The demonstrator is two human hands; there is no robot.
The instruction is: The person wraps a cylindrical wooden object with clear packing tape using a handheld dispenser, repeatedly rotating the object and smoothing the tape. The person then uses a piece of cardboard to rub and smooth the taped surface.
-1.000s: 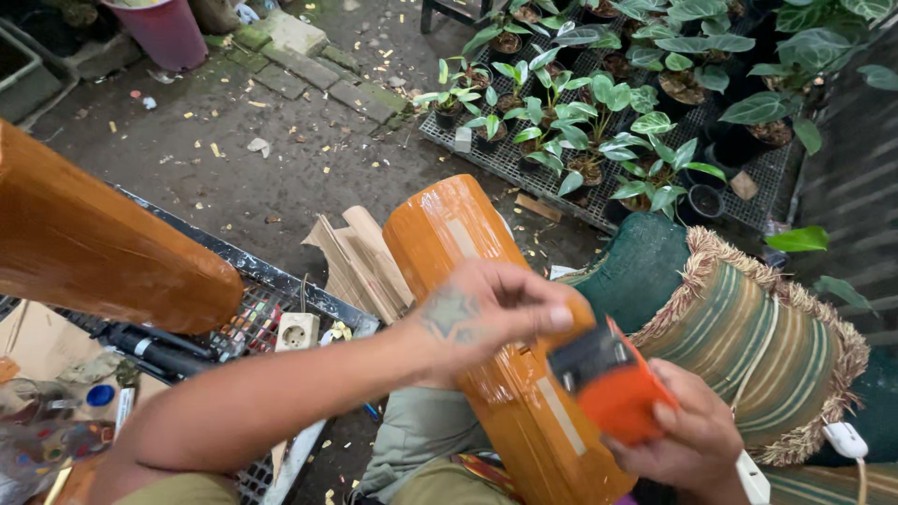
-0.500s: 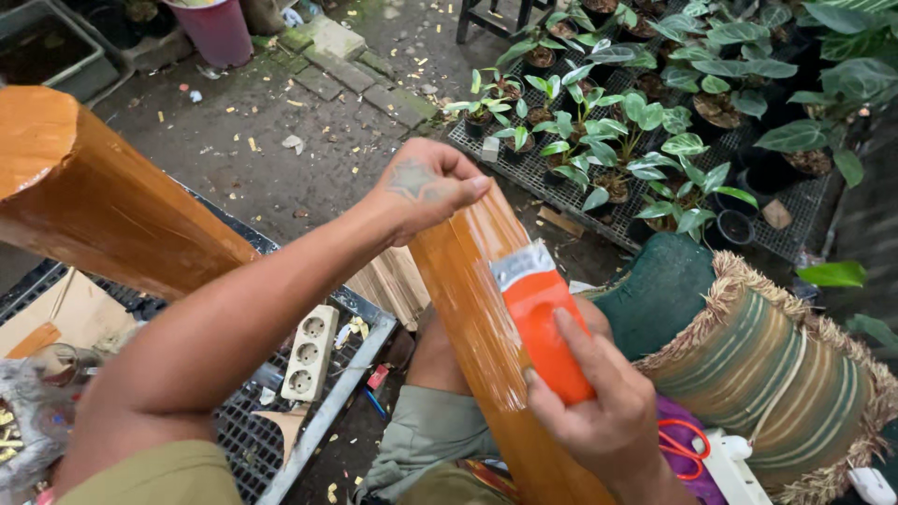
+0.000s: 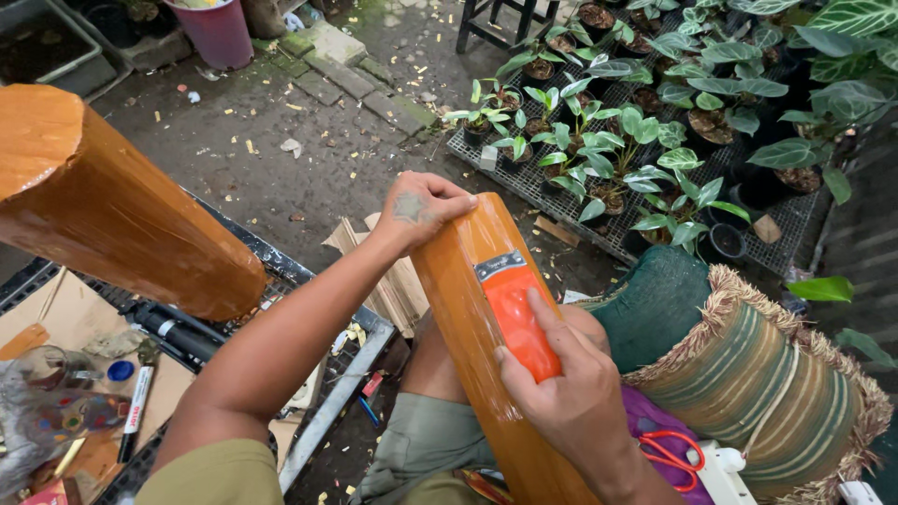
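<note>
**Tape dispenser pressed to the wrapped package, far hand now at the top edge**

The right hand (image 3: 571, 393) is closed around an orange tape dispenser (image 3: 514, 309), fingers laid along its body and pressing it flat against the long package wrapped in orange-brown tape (image 3: 486, 374). The left hand (image 3: 421, 210) clasps the package's far end, thumb and fingers curled over the upper rim, so both hands have a firm hold and neither is spread open. The package itself lies slanted across the person's lap, its near end running down out of view between the knees.

Compared with a second ago, the left hand has slid from the middle of the package to its top end, and the dispenser has travelled up the face behind it. That reads as one strip of tape being drawn lengthwise along the package, with the far hand pinning the leading end; the run looks well advanced but not cut off.

A second, thicker wrapped package (image 3: 103, 206) rests to the left on a metal mesh rack (image 3: 337, 374), where black markers (image 3: 136, 411) and flattened cardboard (image 3: 56, 309) lie beneath it. To the right sits a striped fringed cushion (image 3: 767, 383) with red-handled scissors (image 3: 669, 449) just beside it. Beyond the knees, potted green plants (image 3: 636, 159) stand on a mesh tray on the wet paving.
</note>
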